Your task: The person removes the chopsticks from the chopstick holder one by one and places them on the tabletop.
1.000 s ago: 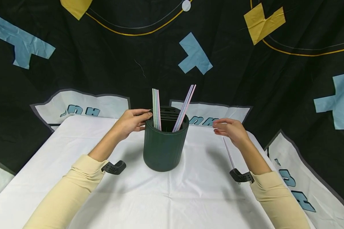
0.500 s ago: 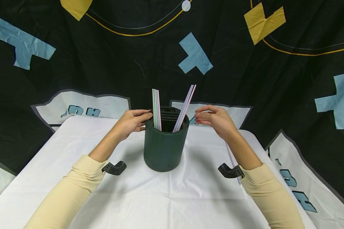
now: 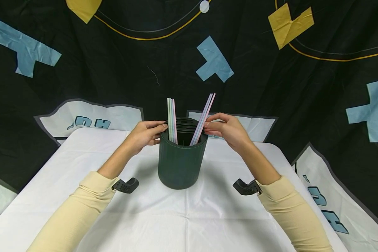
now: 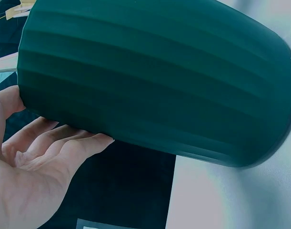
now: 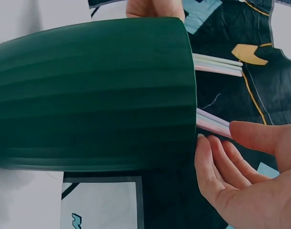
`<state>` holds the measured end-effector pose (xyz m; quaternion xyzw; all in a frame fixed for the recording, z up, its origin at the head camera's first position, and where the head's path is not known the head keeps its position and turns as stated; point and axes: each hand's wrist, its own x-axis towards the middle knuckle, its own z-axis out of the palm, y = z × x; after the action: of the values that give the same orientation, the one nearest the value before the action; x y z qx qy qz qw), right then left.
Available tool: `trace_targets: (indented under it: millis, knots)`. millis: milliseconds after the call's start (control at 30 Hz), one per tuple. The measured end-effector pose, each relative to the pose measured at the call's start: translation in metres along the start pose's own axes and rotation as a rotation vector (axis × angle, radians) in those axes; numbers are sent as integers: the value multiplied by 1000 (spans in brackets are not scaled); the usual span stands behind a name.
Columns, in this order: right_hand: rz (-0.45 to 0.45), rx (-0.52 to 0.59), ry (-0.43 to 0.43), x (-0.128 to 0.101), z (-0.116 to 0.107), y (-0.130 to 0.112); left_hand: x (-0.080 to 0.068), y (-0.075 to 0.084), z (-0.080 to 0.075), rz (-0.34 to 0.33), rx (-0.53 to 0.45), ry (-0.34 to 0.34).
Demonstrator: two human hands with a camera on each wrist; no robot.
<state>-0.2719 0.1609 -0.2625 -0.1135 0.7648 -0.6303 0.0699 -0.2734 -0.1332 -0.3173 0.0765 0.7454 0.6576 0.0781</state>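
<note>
Upright in the middle of the white table stands a dark green ribbed holder [image 3: 180, 164] with a black slotted insert [image 3: 185, 123] at the back of its mouth. Pastel straws [image 3: 172, 120] stand along its left side. A second small bunch of straws [image 3: 203, 119] leans out at the right. My left hand [image 3: 141, 135] grips the holder's left rim, thumb at the top edge and fingers along the outer wall. Beside the right bunch is my right hand [image 3: 228, 132]; in the right wrist view its thumb [image 5: 245, 133] meets the straws while the fingers stay spread apart from it.
The white cloth [image 3: 163, 220] covers the table. A black backdrop [image 3: 126, 70] with blue and yellow shapes hangs behind it. Each wrist carries a black camera mount, seen below the left hand [image 3: 126, 185] and the right hand [image 3: 246, 187].
My right hand has come leftward and slightly up to the right bunch of straws. A pale straw on the table at the right is now hidden behind the right forearm. The left hand stays put.
</note>
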Motion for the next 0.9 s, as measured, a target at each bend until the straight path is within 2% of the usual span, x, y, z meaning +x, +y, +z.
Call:
trace_targets:
  millis: [300,900]
  knots:
    - [14,-88,24,-1,9,5,0,-2,0,4,-11,-4]
    - [-5,-90,55,1,7,7,0,-2,1,3,-7,9]
